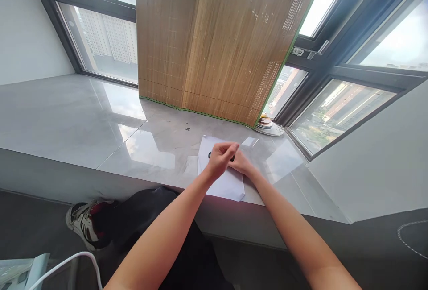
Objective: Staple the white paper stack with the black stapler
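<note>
Sheets of white paper (pixel 222 188) lie near the front edge of the grey tiled ledge, with a corner slightly raised. Over the paper, my left hand (pixel 221 159) is closed, its thumb and fingers pressed together; what it pinches, if anything, is hidden. My right hand (pixel 241 163) rests low on the paper, just right of and partly behind the left, with its fingers curled and mostly covered. A small dark object (pixel 232 158) shows between the hands, and a dark bit (pixel 210 155) peeks out left of my left hand. Their kind cannot be made out.
A bamboo blind (pixel 207 44) with green edging hangs to the ledge (pixel 160 147) behind the paper. Stacked round plates or discs (pixel 269 127) stand at its right corner. Two tiny dark pieces (pixel 187 129) lie on the ledge. A white cable (pixel 76 256) loops at lower left.
</note>
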The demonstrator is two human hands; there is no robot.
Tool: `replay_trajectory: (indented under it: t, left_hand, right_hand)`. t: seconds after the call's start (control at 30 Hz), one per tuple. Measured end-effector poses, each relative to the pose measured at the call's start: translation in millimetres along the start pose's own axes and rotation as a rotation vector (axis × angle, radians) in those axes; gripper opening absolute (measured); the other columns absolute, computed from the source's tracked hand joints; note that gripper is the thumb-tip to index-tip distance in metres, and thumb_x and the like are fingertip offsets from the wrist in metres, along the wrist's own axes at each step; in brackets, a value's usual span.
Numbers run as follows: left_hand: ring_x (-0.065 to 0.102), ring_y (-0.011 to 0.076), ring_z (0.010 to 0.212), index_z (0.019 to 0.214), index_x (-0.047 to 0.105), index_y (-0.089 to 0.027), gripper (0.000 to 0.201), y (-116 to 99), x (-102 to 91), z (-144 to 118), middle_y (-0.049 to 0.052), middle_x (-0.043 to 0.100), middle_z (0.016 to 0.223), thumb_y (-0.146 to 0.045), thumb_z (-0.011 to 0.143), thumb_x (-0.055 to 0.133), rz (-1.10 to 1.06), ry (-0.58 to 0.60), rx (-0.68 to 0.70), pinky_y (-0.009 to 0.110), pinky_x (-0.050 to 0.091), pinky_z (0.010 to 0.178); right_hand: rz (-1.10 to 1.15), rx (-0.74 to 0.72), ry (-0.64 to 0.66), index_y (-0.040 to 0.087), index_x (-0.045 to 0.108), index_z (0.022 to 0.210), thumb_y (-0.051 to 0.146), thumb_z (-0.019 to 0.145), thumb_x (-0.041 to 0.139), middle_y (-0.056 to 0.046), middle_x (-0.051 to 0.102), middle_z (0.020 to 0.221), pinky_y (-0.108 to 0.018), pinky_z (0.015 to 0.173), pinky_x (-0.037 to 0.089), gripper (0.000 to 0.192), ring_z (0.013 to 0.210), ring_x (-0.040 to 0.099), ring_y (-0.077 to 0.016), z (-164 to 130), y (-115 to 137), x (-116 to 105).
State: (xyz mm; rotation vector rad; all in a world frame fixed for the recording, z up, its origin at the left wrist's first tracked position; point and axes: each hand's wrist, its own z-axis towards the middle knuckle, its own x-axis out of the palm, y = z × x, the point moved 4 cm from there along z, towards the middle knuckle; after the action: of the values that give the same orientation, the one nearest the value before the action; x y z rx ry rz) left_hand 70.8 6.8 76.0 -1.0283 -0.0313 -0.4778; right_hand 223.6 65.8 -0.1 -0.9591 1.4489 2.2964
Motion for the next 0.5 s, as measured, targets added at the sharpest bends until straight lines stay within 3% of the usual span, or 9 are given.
replay_trajectory:
  t: [0.1, 0.2, 0.33, 0.5]
  left_hand:
    - [0.04, 0.0123, 0.059, 0.064, 0.046, -0.022, 0.046, 14.9, -38.6, 8.1, -0.002, 0.042, 0.063, -0.049, 0.098, 0.058, 0.125, -0.411, -0.057, 0.027, 0.036, 0.058]
    - [0.055, 0.0162, 0.067, 0.074, 0.06, -0.022, 0.022, 35.5, -76.4, 5.1, 0.002, 0.058, 0.074, -0.033, 0.093, 0.056, 0.286, -0.655, -0.318, 0.028, 0.044, 0.061]
    - [0.065, 0.0209, 0.079, 0.089, 0.069, -0.023, 0.013, 57.7, -99.2, -6.6, 0.005, 0.069, 0.087, -0.029, 0.09, 0.057, 0.441, -0.625, -0.601, 0.032, 0.05, 0.073]
    - [0.07, 0.025, 0.092, 0.093, 0.072, -0.023, 0.014, 64.8, -97.0, -12.7, 0.007, 0.075, 0.095, -0.023, 0.087, 0.059, 0.611, -0.54, -0.619, 0.034, 0.051, 0.083]
  right_hand:
    - [0.008, -0.083, -0.029, 0.023, 0.071, 0.124, 0.043, 0.082, 0.081, -0.009, 0.075, 0.12, -0.04, 0.09, 0.056, 0.048, 0.107, 0.068, -0.0282, -3.6, 0.6, -5.2]
    - [-0.104, -0.135, -0.07, 0.023, 0.074, 0.112, 0.044, 0.083, 0.082, -0.008, 0.077, 0.109, -0.04, 0.087, 0.053, 0.037, 0.099, 0.067, -0.027, -7.6, 0.8, -9.7]
    - [-0.184, -0.137, -0.082, 0.022, 0.075, 0.096, 0.041, 0.087, 0.079, -0.006, 0.076, 0.093, -0.039, 0.086, 0.049, 0.022, 0.084, 0.065, -0.0231, -10.2, -3.4, -10.4]
    - [-0.188, -0.088, -0.102, 0.022, 0.077, 0.106, 0.031, 0.084, 0.08, -0.006, 0.077, 0.097, -0.043, 0.097, 0.046, 0.024, 0.091, 0.065, -0.0249, -7.3, -9.6, -11.3]
